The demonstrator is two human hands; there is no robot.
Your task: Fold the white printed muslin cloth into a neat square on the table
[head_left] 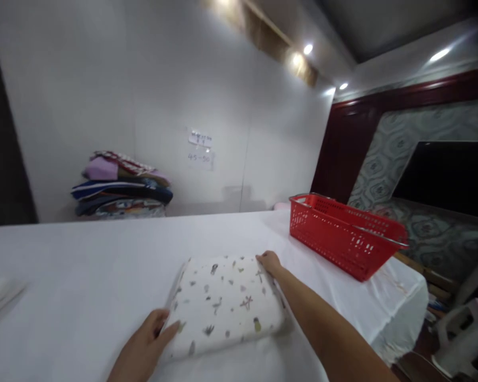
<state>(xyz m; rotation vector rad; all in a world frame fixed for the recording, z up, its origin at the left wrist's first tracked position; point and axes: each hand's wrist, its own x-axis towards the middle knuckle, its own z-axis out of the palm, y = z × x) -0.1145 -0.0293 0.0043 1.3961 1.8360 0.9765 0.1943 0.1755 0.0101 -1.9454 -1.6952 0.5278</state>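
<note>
A folded white cloth [219, 302] printed with small grey, brown and yellow-green plant-like figures lies on the white-covered table [103, 276] in front of me. My left hand [149, 337] grips its near left edge, with the thumb on top and the fingers partly hidden at the side. At the far right corner, my right hand [270, 262] pinches the same cloth. Its forearm stretches along the right side of the cloth.
A red perforated basket [330, 241] with metal handles stands at the table's right. Several folded garments [121, 185] are stacked against the back wall on the left. Part of another white cloth [0, 297] lies at the left edge. A light-coloured stool [462, 334] stands beyond the table's right end.
</note>
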